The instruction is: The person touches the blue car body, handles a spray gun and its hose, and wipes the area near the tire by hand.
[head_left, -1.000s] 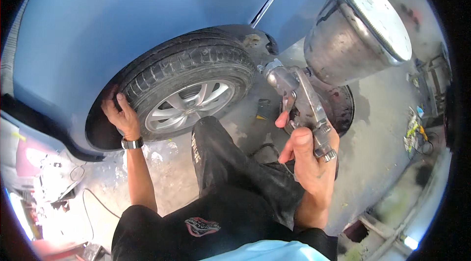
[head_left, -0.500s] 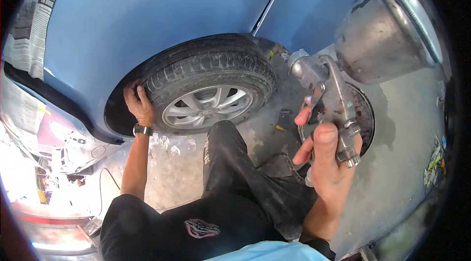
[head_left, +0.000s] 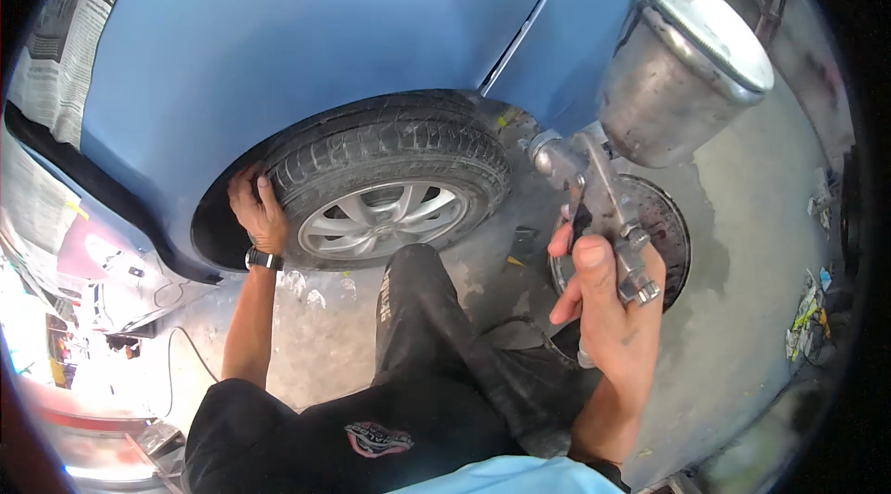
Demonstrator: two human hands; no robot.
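Head view: the right hand [head_left: 613, 313] is wrapped around the handle of a gravity-feed spray gun [head_left: 605, 180], its metal cup [head_left: 664, 90] above and right of that grip, its nozzle end up and left, apart from the tyre [head_left: 390, 149]. Half a second ago the picture's edge cut the cup's lid; now the lid shows whole. The left hand [head_left: 261, 217] stays inside the blue wheel arch, beside the tyre; whether its fingers clasp anything, I cannot tell. Since both hands keep their places, the shift looks mostly like head movement, the work itself apparently paused.
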